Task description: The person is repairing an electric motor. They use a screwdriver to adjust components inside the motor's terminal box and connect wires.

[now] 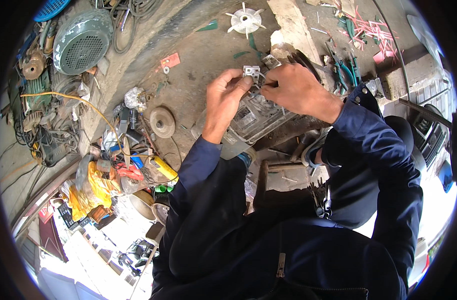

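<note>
My left hand point(225, 100) is closed, its thumb and fingers pinching a small white terminal block point(250, 71). Close on its right, my right hand point(301, 91) is curled with thumb and forefinger pressed together beside the block. What those fingertips grip, perhaps a thin wire, is too small to make out. Below both hands lies a grey metal motor housing point(238, 136) with a label plate and wires on top, partly hidden by the hands. Just beyond my right hand's fingers sits a small metal piece point(271, 61).
A white fan wheel point(245, 21) lies on the ground ahead. Green-handled pliers point(344, 72) rest at the right, near pink strips point(371, 31). At left are a round disc point(162, 122), a grey-green fan cover point(84, 42), an orange cable point(91, 104) and cluttered tools.
</note>
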{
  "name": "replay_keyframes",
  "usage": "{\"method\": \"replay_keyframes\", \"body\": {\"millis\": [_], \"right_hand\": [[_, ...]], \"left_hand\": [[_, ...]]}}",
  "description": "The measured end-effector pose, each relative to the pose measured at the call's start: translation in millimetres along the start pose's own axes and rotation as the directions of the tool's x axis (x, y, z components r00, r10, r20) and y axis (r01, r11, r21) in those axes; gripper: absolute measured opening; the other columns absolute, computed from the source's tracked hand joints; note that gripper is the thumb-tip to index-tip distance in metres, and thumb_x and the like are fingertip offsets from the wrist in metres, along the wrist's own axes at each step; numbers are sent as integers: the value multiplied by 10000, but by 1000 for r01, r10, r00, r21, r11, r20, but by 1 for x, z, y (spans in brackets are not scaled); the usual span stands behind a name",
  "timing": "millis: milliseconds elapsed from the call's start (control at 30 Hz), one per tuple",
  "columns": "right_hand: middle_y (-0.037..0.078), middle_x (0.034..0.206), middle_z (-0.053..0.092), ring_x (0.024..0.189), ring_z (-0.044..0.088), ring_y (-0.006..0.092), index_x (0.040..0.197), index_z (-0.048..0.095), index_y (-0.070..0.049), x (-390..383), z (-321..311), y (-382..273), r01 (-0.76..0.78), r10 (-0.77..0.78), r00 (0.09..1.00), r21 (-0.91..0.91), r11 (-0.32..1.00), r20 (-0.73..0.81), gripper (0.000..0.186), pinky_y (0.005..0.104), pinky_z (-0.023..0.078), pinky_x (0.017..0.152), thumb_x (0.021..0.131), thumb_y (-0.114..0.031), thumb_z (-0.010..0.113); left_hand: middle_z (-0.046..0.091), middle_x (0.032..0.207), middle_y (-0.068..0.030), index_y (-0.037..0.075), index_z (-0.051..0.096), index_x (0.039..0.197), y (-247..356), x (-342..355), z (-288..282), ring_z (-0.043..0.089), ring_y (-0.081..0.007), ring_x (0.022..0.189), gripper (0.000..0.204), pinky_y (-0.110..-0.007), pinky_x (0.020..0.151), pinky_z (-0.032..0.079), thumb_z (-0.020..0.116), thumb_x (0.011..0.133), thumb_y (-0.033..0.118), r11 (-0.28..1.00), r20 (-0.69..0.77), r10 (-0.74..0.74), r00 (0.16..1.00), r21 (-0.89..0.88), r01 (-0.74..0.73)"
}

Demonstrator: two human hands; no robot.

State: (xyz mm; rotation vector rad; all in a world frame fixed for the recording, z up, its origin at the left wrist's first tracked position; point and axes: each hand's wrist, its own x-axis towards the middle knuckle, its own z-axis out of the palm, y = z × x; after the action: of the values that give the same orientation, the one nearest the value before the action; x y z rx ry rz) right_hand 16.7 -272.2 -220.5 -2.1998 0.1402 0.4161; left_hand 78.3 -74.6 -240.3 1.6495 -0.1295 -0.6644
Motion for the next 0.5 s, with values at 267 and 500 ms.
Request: {"method": "replay_keyframes", "body": {"millis": [267, 500], "right_hand": [[216, 821, 721, 775, 722, 411, 851, 732, -27, -10, 14, 2, 103, -118, 973, -82, 991, -201, 244, 484, 593, 730, 875, -268, 703], [159, 915, 724, 801, 711, 409, 855, 690, -34, -19, 7, 5, 243, -246, 954, -35, 969, -170, 161, 480, 577, 729, 842, -192, 719]], "left_hand": [[696, 972, -17, -39, 683, 1131, -3, -1, -3, 620, -74, 865, 204, -233, 758, 521, 743, 968, 67, 997, 32, 58, 998, 38, -60], [701, 1007, -9, -4, 680, 1158, -8, -2, -6, 621, -75, 907, 205, -255, 804, 520, 732, 976, 74, 995, 58, 66, 996, 64, -70]]}}
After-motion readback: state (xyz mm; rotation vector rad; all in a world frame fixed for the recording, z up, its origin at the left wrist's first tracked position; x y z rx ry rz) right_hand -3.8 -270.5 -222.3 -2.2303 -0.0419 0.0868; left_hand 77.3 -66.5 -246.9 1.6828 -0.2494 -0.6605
